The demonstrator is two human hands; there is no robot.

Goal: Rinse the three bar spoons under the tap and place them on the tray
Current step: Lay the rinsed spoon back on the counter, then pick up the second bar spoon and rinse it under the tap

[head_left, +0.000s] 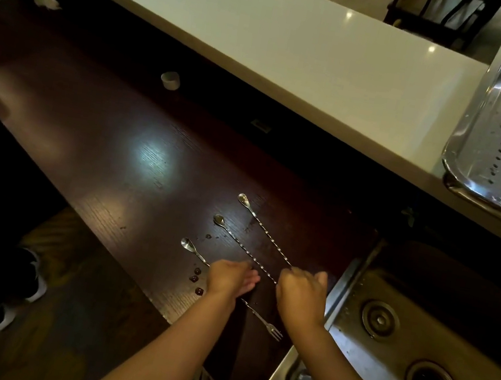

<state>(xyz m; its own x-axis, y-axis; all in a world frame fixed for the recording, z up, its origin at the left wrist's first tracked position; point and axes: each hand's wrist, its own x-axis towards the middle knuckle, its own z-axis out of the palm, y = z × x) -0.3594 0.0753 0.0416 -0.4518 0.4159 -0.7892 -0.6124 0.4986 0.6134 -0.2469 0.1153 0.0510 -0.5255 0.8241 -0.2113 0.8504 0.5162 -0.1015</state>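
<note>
None of the three long twisted steel bar spoons (263, 234) had been rinsed; all lay on the dark wooden worktop (148, 151); the left hand (232, 277) was pressed half-open over the nearest, the right hand (302, 294) was curled at the other two's ends, its grip untellable; the perforated steel tray (474, 128) was left bare.

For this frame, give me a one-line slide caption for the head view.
Both hands reach for three bar spoons lying parallel on the dark counter, beside the sink.
</note>
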